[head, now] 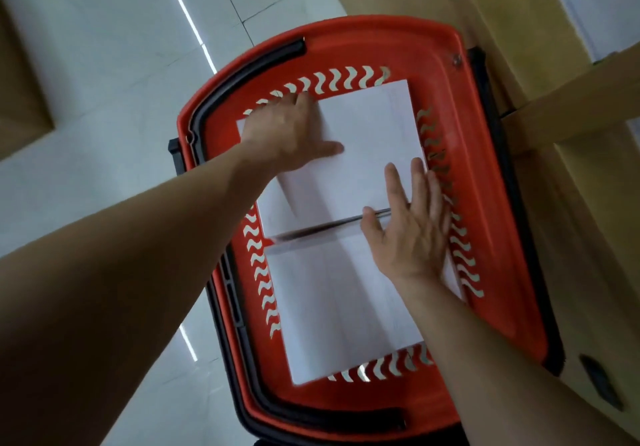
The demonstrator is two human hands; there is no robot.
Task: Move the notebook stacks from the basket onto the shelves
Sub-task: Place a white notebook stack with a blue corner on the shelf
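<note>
- Where pale tiled floor [104,64] meets wooden shelving [571,106], a red basket [433,30] seen from straight above, black handles [242,75] folded down along its rim.
- Inside the basket, two white notebook stacks laid end to end: the far notebook stack [374,134] toward the top of the view, the near notebook stack [339,300] toward the bottom, a dark narrow gap between them.
- Left hand [287,134] palm-down on the far stack's left edge, fingers [298,102] spread and reaching over that edge toward the basket wall, thumb out flat on the white cover; no closed grasp visible.
- Right hand [412,224] at the right side of the stacks, across the gap between them, fingers straight and together, pressed along the far stack's right edge; thumb tip at the gap; open, gripping nothing that can be seen.
- Both forearms bare, coming in from the lower corners.
- Both stacks down in the basket, none on the shelving at right.
- Slight motion blur on the near stack's edges.
</note>
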